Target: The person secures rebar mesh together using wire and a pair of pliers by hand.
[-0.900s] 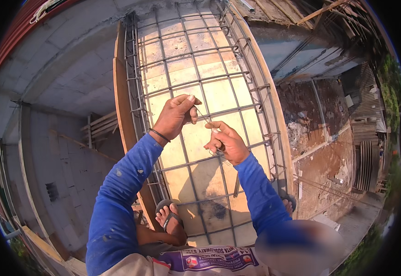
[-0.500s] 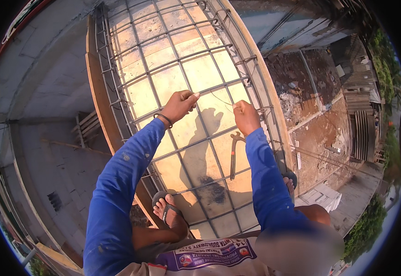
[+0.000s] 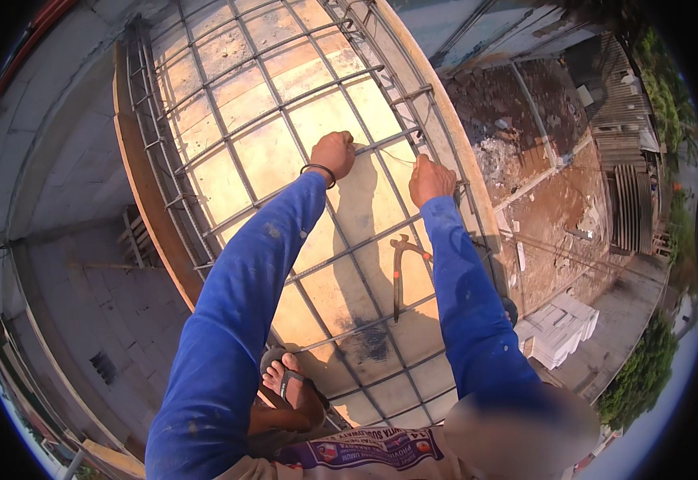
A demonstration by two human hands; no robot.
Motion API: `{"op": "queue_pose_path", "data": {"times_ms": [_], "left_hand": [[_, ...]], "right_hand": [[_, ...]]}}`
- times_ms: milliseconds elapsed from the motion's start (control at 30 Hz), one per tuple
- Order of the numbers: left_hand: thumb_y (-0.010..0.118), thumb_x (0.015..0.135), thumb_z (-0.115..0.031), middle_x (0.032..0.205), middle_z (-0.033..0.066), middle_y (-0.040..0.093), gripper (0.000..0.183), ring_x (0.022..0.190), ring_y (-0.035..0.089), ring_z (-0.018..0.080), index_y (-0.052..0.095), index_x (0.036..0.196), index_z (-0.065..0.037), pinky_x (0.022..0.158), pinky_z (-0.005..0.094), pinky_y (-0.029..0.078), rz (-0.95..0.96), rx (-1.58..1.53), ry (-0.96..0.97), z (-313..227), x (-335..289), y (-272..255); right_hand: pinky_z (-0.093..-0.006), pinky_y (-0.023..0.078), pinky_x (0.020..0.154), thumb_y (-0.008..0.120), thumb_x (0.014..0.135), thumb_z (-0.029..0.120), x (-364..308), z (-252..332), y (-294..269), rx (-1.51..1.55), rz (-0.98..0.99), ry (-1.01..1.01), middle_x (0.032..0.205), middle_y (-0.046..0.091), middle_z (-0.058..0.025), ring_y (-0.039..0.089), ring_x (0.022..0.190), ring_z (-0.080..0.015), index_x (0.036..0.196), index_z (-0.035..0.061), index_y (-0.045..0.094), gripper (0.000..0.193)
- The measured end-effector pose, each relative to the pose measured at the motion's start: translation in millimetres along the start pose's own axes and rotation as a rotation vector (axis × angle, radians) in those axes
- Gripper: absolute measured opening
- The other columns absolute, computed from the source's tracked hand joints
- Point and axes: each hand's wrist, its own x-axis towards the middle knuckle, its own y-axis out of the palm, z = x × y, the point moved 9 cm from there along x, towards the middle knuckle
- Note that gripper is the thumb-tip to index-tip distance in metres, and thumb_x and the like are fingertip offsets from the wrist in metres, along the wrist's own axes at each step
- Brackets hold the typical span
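A grid of steel reinforcing bars (image 3: 265,116) lies over pale panels in front of me. My left hand (image 3: 334,155) is closed beside a cross bar near a crossing; what its fingertips pinch is hidden. My right hand (image 3: 431,182) is closed on a thin tie wire (image 3: 398,159), which runs from its fingers up toward the same bar. Below the hands, a pair of pincers (image 3: 398,276) with dark handles and orange-red bands lies on the grid, jaws pointing away from me.
Long bar cages and wooden form boards (image 3: 150,188) border both sides. Beyond the right board (image 3: 453,104) the ground lies far below, with debris and stacked white blocks (image 3: 561,328). On the left is a lower grey floor (image 3: 85,320). My sandalled left foot (image 3: 289,380) stands at the left edge.
My left hand has moved right and away from me, up to the cross bar, and its fingers have closed in. My right hand keeps the wire; the view has shifted slightly.
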Motion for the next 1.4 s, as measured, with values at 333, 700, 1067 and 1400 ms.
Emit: {"op": "queue_pose_path", "data": {"times_ms": [333, 700, 1067, 1400], "left_hand": [[0.063, 0.085, -0.019, 0.098, 0.0229, 0.072, 0.028, 0.094, 0.070, 0.0363, 0.071, 0.105, 0.000, 0.088, 0.0413, 0.054, 0.007, -0.172, -0.219, 16.7, 46.4, 15.3], [0.068, 0.081, -0.024, 0.103, 0.0155, 0.073, 0.034, 0.096, 0.070, 0.0283, 0.071, 0.109, -0.007, 0.086, 0.0362, 0.055, 0.194, -0.084, 0.113, 10.7, 58.1, 30.6], [0.062, 0.079, -0.013, 0.099, 0.0180, 0.070, 0.023, 0.095, 0.067, 0.0352, 0.068, 0.101, -0.007, 0.084, 0.0413, 0.053, 0.217, 0.061, 0.251, -5.0, 56.2, 33.6], [0.061, 0.086, -0.016, 0.097, 0.0177, 0.069, 0.015, 0.095, 0.067, 0.0352, 0.067, 0.096, -0.006, 0.083, 0.0444, 0.054, 0.181, 0.239, 0.434, -9.1, 52.0, 42.8]], "right_hand": [[-0.0506, 0.051, 0.075, 0.057, 0.089, 0.012, 22.4, 15.3, 11.8, -0.019, 0.016, -0.055, 0.081, 0.071, -0.0203, 0.069, 0.079, -0.0393, 0.094, 0.0045, 0.065, 0.012], [-0.0459, 0.049, 0.088, 0.055, 0.087, 0.004, 37.3, 22.5, 19.2, -0.105, 0.111, 0.005, 0.089, 0.073, -0.0202, 0.071, 0.092, -0.0342, 0.104, -0.0009, 0.064, 0.020], [-0.0449, 0.055, 0.083, 0.059, 0.086, 0.005, 44.4, 21.2, 30.9, -0.134, 0.099, -0.028, 0.094, 0.072, -0.0245, 0.071, 0.092, -0.0366, 0.110, -0.0045, 0.060, 0.026], [-0.0441, 0.055, 0.089, 0.059, 0.088, 0.010, 50.7, 29.3, 34.0, -0.187, 0.211, -0.008, 0.103, 0.072, -0.0231, 0.070, 0.100, -0.0347, 0.116, -0.0036, 0.059, 0.031]]}}
